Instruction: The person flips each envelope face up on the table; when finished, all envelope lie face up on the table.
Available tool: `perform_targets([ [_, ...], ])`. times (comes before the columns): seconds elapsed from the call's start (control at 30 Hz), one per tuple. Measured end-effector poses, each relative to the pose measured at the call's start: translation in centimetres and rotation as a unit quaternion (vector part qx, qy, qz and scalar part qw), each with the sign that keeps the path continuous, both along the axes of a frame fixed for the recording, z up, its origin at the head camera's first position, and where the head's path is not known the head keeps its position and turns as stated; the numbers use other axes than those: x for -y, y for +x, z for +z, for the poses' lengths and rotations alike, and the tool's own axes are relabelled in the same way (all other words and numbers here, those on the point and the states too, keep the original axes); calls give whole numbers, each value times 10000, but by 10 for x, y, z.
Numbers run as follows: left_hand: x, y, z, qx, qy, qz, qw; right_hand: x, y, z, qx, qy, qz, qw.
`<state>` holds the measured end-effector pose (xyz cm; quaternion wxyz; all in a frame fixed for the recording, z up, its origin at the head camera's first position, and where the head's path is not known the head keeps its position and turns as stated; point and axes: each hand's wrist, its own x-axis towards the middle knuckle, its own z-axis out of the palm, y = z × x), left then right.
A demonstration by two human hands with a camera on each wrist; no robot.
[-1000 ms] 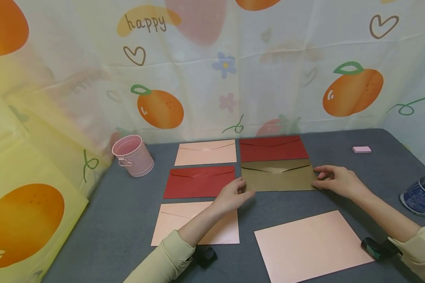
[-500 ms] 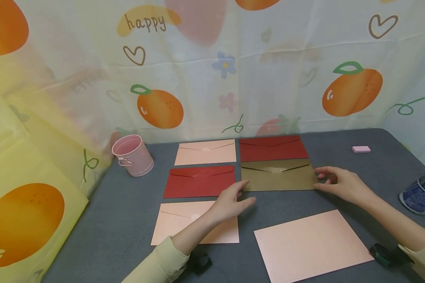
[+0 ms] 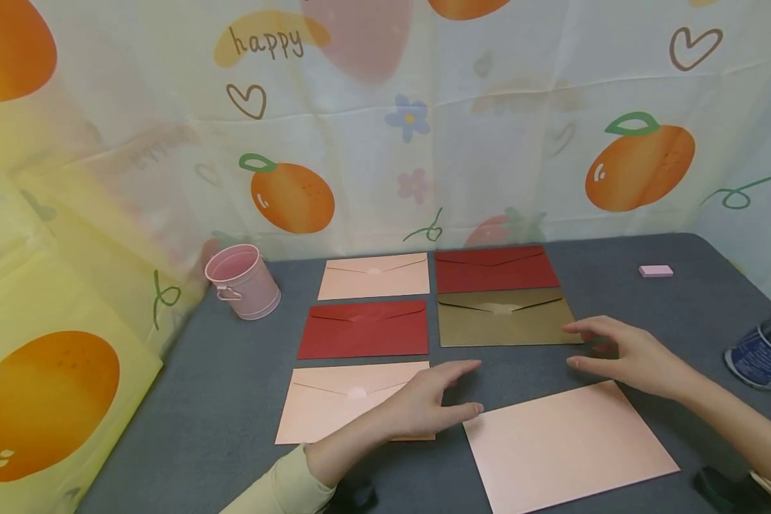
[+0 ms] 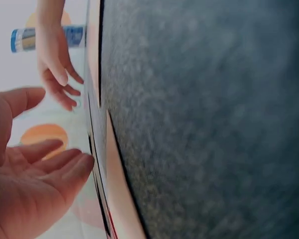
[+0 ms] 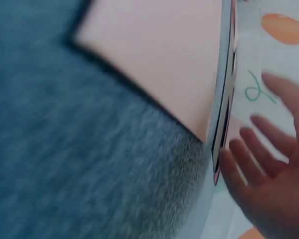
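My left hand [image 3: 430,401], fingers apart and holding nothing, hovers over the right part of the lower pink envelope [image 3: 324,407]. Its fingertips point at the near corner of a plain pink envelope-like rectangle [image 3: 572,446] lying askew at the front. Beside the lower right corner of the gold envelope [image 3: 507,330] is my right hand [image 3: 632,357], relaxed and holding nothing. The wrist views show bare palms and loosely spread fingers on the left hand [image 4: 32,186] and right hand [image 5: 274,169]. A dark red envelope [image 3: 496,268] borders the gold one behind.
In the left column lie a red envelope [image 3: 363,332] and a smaller pink envelope [image 3: 375,277]. A pink bucket [image 3: 250,289] stands at the back left. On the right are a pink eraser-like block [image 3: 655,271] and a blue pen holder [image 3: 754,357]. A fruit-print curtain [image 3: 488,157] hangs behind.
Both hands have let go of the gold envelope's edges and drawn back toward the front. The left hand has come down near the plain pink rectangle. The gold envelope stays in place.
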<state>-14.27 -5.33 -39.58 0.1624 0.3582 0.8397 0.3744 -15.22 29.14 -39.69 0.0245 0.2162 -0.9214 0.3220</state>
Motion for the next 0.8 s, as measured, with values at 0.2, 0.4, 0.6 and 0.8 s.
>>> perform_targets([
  [0.2, -6, 15, 3, -568, -900, -1345, 9852, -1, 19, -3, -127, 337, 1131, 9929],
  [0.4, -13, 33, 3, -1230, -1971, -2358, 9436, -2, 38, -4, 307, 740, 1952, 9775],
  [0.6, -17, 40, -1, -2054, -2720, -2545, 9050, -2, 51, -8, 15, 859, 2147, 9729],
  [0.8, -18, 40, -1, -2219, -2808, -2428, 9016, -2, 54, -12, 251, 484, 2345, 9706],
])
